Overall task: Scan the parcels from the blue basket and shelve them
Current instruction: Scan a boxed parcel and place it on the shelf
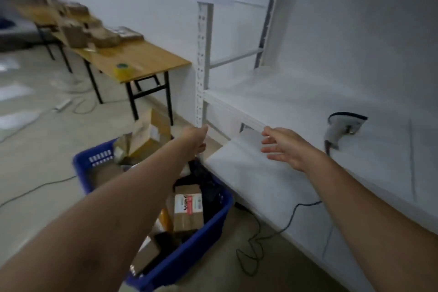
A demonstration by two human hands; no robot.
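Left hand [194, 140] loosely curled, right hand [285, 149] splayed, both empty; parcels [188, 206] lay untouched below the left, in the blue basket [94, 157].

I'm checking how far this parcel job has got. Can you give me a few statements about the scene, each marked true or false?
1. The right hand grips the scanner. False: the right hand is spread open and holds nothing, and the scanner lies on the white shelf beside it.
2. The blue basket has parcels in it. True.
3. A yellow tape roll sits on the wooden table. True.
4. The white shelf is stacked with parcels. False: no parcels show on it.
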